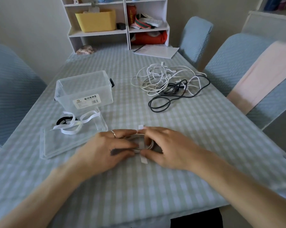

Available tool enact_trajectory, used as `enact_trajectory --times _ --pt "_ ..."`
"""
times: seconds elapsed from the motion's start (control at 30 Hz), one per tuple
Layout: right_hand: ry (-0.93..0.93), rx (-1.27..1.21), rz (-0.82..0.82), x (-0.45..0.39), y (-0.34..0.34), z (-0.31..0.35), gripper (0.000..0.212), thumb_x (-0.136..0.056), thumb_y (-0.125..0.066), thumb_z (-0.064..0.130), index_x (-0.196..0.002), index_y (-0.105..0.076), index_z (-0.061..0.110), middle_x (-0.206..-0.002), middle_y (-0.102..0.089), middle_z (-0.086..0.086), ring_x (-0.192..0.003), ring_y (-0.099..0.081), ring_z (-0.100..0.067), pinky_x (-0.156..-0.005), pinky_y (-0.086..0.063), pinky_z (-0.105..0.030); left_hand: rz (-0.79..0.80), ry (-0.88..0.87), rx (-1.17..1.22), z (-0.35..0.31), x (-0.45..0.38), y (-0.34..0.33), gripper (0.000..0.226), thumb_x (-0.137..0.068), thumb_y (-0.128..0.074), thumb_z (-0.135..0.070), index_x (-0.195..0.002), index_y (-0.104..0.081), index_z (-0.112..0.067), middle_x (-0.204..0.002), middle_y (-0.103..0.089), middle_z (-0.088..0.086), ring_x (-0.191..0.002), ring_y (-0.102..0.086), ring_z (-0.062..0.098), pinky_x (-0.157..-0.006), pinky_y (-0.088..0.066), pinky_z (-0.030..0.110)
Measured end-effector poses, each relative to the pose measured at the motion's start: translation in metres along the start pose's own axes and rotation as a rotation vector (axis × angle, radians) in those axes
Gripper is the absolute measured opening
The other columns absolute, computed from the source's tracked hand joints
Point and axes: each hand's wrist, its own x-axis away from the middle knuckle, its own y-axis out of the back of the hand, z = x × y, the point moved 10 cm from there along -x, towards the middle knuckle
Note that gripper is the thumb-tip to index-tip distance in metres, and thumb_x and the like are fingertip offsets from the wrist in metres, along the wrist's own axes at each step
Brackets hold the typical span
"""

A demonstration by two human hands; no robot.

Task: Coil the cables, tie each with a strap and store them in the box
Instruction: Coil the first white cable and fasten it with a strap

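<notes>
your left hand (109, 149) and right hand (167, 148) are both pinching a coiled white cable (144, 143) lying on the checked tablecloth (155, 186), a white strap (143, 159) sticking out under it. beyond, the clear lid (60, 145) is carrying loose straps (73, 125); the open clear box (84, 89) and tangled cables (170, 83) are sitting farther back.
</notes>
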Motion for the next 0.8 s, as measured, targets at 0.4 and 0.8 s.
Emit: enact_trajectory --times 0.4,0.8 --pt "-0.05 -0.164 0.019 -0.001 0.001 -0.004 0.055 -0.082 -0.075 0.044 -0.128 -0.05 0.027 -0.121 -0.066 0.014 -0.107 -0.063 -0.003 -0.088 -0.05 -0.031 -0.017 -0.098 -0.072 -0.009 -0.003 -0.01 0.027 -0.094 -0.062 -0.028 -0.117 -0.073 -0.021 -0.128 -0.066 0.003 -0.108 -0.067 0.018 -0.092 -0.053 0.028" --pt "0.181 -0.12 -0.103 0.013 0.022 0.012 0.037 -0.075 -0.077 0.032 -0.106 -0.069 0.013 -0.128 -0.059 0.002 -0.119 -0.056 -0.014 -0.1 -0.045 -0.029 -0.079 0.006 0.007 0.001 -0.004 -0.005 0.021 -0.085 -0.07 -0.026 -0.104 -0.079 -0.026 -0.118 -0.072 0.005 -0.108 -0.066 0.008 -0.091 -0.052 0.023"
